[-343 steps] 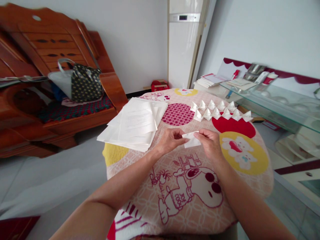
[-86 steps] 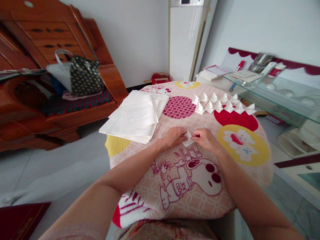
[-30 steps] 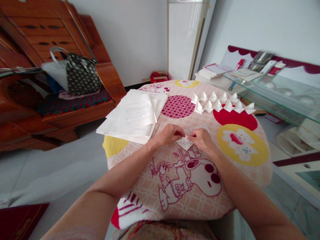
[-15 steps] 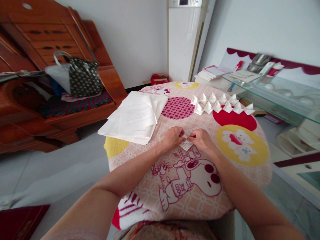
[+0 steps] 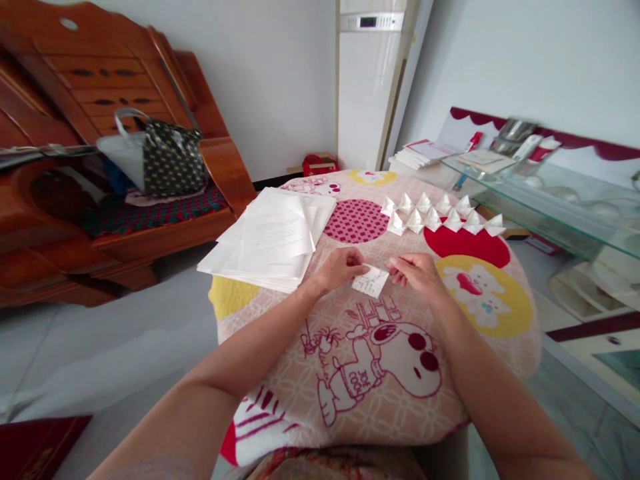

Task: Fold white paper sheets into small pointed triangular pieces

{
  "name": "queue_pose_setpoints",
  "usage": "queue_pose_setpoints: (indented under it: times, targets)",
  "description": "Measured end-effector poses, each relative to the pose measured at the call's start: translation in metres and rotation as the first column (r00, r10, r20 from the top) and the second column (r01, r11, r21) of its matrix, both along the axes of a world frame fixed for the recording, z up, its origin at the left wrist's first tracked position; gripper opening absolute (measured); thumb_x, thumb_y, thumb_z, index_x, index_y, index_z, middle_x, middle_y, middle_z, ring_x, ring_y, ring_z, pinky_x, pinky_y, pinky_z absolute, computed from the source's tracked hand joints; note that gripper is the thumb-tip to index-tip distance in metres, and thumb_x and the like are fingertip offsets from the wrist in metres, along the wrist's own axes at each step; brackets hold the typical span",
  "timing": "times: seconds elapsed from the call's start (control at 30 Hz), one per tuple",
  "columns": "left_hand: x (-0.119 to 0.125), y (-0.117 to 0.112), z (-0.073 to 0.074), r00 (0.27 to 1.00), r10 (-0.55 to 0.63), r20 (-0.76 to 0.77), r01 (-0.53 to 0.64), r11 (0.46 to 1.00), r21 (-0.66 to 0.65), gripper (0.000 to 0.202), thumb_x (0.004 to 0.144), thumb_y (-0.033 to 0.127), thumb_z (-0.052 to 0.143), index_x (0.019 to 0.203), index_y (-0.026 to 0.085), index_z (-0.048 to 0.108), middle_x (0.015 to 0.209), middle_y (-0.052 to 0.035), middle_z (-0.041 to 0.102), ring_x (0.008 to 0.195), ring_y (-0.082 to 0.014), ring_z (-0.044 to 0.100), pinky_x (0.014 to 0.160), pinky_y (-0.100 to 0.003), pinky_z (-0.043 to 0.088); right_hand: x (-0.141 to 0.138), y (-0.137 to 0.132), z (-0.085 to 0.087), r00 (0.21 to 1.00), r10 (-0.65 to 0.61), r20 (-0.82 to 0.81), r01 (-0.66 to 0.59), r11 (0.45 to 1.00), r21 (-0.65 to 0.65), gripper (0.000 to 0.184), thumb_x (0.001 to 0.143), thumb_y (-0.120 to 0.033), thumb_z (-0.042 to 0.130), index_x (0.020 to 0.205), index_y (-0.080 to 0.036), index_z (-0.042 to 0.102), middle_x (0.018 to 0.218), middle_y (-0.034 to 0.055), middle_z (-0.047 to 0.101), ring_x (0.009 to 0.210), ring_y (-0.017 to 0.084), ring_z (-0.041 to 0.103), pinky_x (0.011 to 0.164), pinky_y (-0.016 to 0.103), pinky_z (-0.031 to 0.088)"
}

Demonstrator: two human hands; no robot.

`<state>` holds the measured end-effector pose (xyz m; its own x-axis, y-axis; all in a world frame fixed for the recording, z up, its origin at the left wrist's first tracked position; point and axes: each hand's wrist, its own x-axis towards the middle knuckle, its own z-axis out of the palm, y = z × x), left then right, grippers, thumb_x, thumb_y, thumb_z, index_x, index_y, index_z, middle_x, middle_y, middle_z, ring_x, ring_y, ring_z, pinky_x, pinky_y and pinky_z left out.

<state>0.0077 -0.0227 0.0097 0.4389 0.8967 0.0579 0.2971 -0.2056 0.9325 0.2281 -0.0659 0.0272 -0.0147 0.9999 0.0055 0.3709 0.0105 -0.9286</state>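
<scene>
A small folded square of white paper [image 5: 370,282] with writing on it is held just above the tablecloth. My left hand [image 5: 343,268] pinches its upper left edge between thumb and fingers. At the right corner, the curled fingertips of my right hand [image 5: 416,274] meet the paper. Two rows of folded white paper pieces [image 5: 434,219] with pointed tops stand beyond my right hand. To the left of my hands lies a stack of white sheets [image 5: 270,233], the top one bearing faint print.
The round table wears a patterned pink tablecloth [image 5: 300,373]. On the right, a glass shelf unit [image 5: 545,200] carries cups and papers close to the table edge. A wooden bench [image 5: 165,233] with a dotted bag [image 5: 173,160] stands at left. A tall white cabinet-like unit [image 5: 367,93] is behind.
The folded paper has turned from a corner-down diamond to a slanted square. My right hand has shifted slightly right, uncovering more of it. The view has tilted up slightly.
</scene>
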Motion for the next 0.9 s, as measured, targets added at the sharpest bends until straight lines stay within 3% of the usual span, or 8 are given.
queue_pose_setpoints:
  times: [0.1, 0.17, 0.5, 0.63, 0.9]
  targets:
    - [-0.007, 0.001, 0.004, 0.974, 0.038, 0.221, -0.037, 0.999, -0.006, 0.027, 0.078, 0.034, 0.075, 0.081, 0.017, 0.054, 0.069, 0.0029, 0.058, 0.061, -0.0083, 0.055, 0.056, -0.021, 0.043, 0.001, -0.001, 0.001, 0.993, 0.058, -0.107, -0.057, 0.998, 0.018, 0.041, 0.080, -0.055, 0.070, 0.077, -0.014, 0.073, 0.071, 0.0088, 0.073, 0.060, 0.017, 0.064, 0.057, 0.028, 0.050]
    - [-0.008, 0.000, 0.007, 0.962, 0.045, 0.268, -0.054, 0.998, 0.026, 0.030, 0.077, 0.036, 0.077, 0.082, 0.018, 0.054, 0.072, 0.0023, 0.059, 0.062, -0.0078, 0.054, 0.056, -0.020, 0.043, -0.002, -0.003, 0.001, 0.992, 0.082, -0.097, -0.078, 0.996, 0.045, 0.035, 0.077, -0.049, 0.075, 0.079, -0.014, 0.075, 0.072, 0.0076, 0.073, 0.064, 0.017, 0.065, 0.061, 0.029, 0.052]
    - [-0.011, -0.012, 0.014, 0.966, -0.015, 0.257, -0.014, 0.994, 0.108, 0.026, 0.083, 0.036, 0.076, 0.082, 0.017, 0.058, 0.078, -0.0013, 0.064, 0.068, -0.0096, 0.059, 0.061, -0.022, 0.050, -0.014, -0.014, 0.010, 0.997, 0.021, -0.068, -0.005, 0.974, 0.228, 0.020, 0.073, -0.037, 0.076, 0.079, -0.018, 0.079, 0.074, 0.0043, 0.075, 0.069, 0.018, 0.065, 0.063, 0.029, 0.051]
    - [-0.012, -0.014, 0.019, 0.969, -0.011, 0.247, -0.026, 0.989, 0.145, 0.025, 0.084, 0.035, 0.077, 0.081, 0.017, 0.060, 0.080, -0.0028, 0.066, 0.070, -0.0105, 0.061, 0.063, -0.023, 0.051, -0.016, -0.017, 0.014, 0.997, 0.033, -0.075, -0.014, 0.971, 0.239, 0.017, 0.075, -0.035, 0.076, 0.079, -0.019, 0.080, 0.074, 0.0040, 0.075, 0.068, 0.017, 0.064, 0.063, 0.029, 0.051]
    - [-0.012, -0.016, 0.023, 0.951, -0.047, 0.306, 0.003, 0.990, 0.143, 0.029, 0.083, 0.037, 0.079, 0.078, 0.017, 0.058, 0.076, -0.0020, 0.065, 0.067, -0.0098, 0.061, 0.060, -0.023, 0.050, -0.011, -0.014, 0.004, 0.997, 0.054, -0.061, -0.038, 0.968, 0.247, 0.019, 0.080, -0.037, 0.076, 0.084, -0.020, 0.083, 0.076, 0.0040, 0.076, 0.069, 0.018, 0.065, 0.065, 0.030, 0.051]
